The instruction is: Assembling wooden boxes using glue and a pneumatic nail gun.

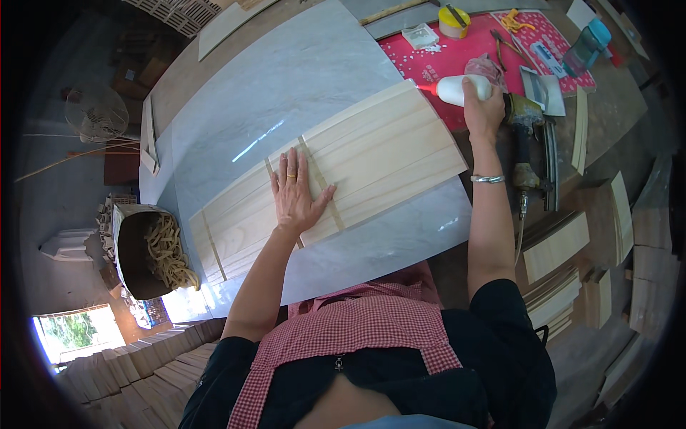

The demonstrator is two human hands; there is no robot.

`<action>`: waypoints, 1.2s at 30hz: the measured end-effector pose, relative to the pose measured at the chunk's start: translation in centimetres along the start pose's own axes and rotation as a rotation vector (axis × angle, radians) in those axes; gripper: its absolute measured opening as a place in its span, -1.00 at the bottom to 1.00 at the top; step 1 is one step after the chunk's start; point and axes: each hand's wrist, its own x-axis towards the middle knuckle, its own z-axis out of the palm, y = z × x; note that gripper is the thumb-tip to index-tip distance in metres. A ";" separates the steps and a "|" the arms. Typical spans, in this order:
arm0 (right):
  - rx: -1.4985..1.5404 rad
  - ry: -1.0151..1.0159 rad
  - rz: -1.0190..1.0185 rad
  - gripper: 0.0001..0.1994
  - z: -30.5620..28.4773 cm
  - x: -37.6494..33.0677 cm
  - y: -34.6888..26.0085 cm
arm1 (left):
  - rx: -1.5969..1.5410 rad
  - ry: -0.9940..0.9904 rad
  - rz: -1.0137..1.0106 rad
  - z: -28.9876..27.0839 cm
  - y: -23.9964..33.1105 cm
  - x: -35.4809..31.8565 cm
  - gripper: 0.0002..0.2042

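My left hand (295, 191) lies flat with fingers spread on a pale wooden board assembly (379, 154), close to two thin crosswise strips. The long boards run side by side across a grey marbled tabletop (236, 107). In my right hand (484, 111) is a white squeeze bottle (457, 89) with a red nozzle, tilted so that the tip points left at the far right corner of the boards. Just right of that hand lies a pneumatic nail gun (525, 125) with a hose. Whether anything flows from the nozzle is too small to tell.
A box (132, 250) of tan bands stands left of the boards. On a pink mat (464, 50) at the far right are a yellow tape roll (454, 25), pliers (506, 44) and a blue-lidded bottle (589, 46). Wood pieces (557, 247) are stacked at right.
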 end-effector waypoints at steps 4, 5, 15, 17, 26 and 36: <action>-0.032 0.023 -0.044 -0.44 -2.1 -0.8 0.4 | -0.031 0.003 -0.001 0.0 0.0 0.1 -0.04; -0.034 0.025 -0.041 -0.44 -2.6 -1.0 0.4 | -0.031 0.001 0.003 0.1 0.0 0.1 -0.04; -0.135 0.030 -0.029 -0.48 -7.7 -3.6 0.2 | -0.037 0.026 0.010 0.2 0.0 0.0 -0.04; -0.149 0.028 -0.030 -0.48 -8.7 -4.2 0.1 | -0.039 0.036 0.009 0.3 -0.1 0.0 -0.04; -0.160 0.045 -0.005 -0.49 -12.9 -6.9 0.4 | -0.057 0.036 0.000 0.2 0.0 -0.1 -0.05; -0.079 0.030 0.033 -0.49 -17.1 -9.4 1.3 | -0.039 0.035 -0.008 0.2 0.4 0.1 -0.04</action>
